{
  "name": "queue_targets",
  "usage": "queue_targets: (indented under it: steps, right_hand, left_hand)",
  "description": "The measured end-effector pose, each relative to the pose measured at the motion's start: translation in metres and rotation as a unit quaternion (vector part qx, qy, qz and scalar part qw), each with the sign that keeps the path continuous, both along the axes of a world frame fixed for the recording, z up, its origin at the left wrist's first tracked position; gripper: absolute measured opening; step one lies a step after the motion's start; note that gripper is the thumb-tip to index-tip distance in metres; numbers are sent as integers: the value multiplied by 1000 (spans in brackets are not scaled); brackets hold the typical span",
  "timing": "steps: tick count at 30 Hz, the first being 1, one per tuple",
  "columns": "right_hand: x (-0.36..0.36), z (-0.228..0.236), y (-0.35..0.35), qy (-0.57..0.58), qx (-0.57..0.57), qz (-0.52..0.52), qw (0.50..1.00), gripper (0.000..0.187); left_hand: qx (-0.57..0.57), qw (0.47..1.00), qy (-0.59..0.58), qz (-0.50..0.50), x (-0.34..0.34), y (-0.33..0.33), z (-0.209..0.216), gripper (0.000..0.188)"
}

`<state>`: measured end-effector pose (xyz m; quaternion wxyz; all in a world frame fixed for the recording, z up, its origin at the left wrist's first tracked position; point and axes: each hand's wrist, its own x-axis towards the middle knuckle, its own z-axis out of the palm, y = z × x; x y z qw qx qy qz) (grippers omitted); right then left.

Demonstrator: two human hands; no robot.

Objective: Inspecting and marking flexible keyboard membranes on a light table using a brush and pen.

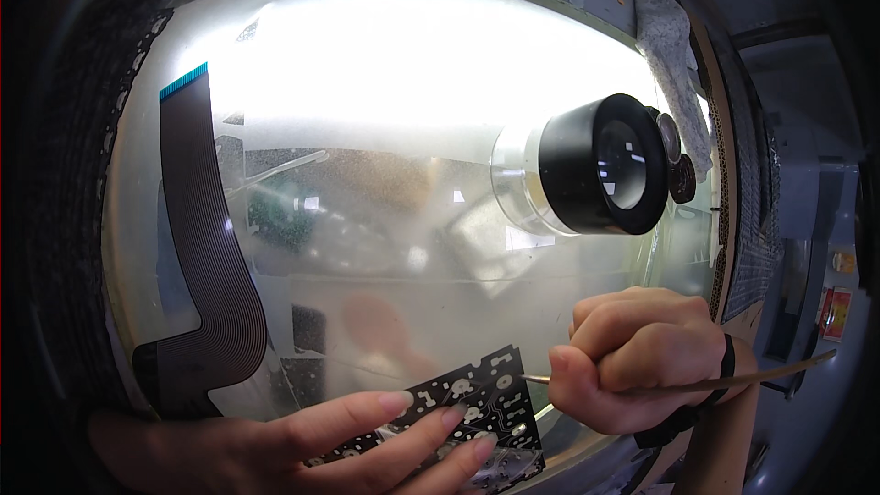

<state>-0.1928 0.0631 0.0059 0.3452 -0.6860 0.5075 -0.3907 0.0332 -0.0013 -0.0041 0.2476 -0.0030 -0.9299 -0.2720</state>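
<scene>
A black flexible circuit sheet [500,403] with pale printed pads and lines lies near the front edge, its right corner showing. Across it my left hand [367,445] rests with fingers stretched out and spread, the fingertips touching the sheet. From the right, my right hand [642,357] is closed around a slim brush-like tool [761,377] with a long wood-coloured handle. Its fine tip is at the sheet's right edge; whether it touches cannot be made out. A dark ribbon tail [203,220] with fine lines and a blue end runs up the left side.
A black-rimmed magnifier loupe [600,165] with a clear base stands on the glassy, brightly lit work surface [367,257]. Behind it are small round dark containers [682,179] and a crumpled grey cloth [667,46]. A cardboard edge [721,156] borders the right side.
</scene>
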Motion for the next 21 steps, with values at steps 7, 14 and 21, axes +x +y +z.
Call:
queue_targets:
  steps: [7, 14, 21]
  right_hand:
    - [-5, 5, -1, -17, 44, 2, 999, 30]
    - [2, 11, -3, -171, 104, -66, 978, 26]
    - [-26, 31, -3, -63, -23, -138, 988, 35]
  left_hand:
    - [12, 1000, 7, 12, -3, 0, -2, 5]
    - [-1, 1000, -14, 19, 3, 4, 9, 7]
    - [-59, 991, -91, -80, 4, -14, 8, 38]
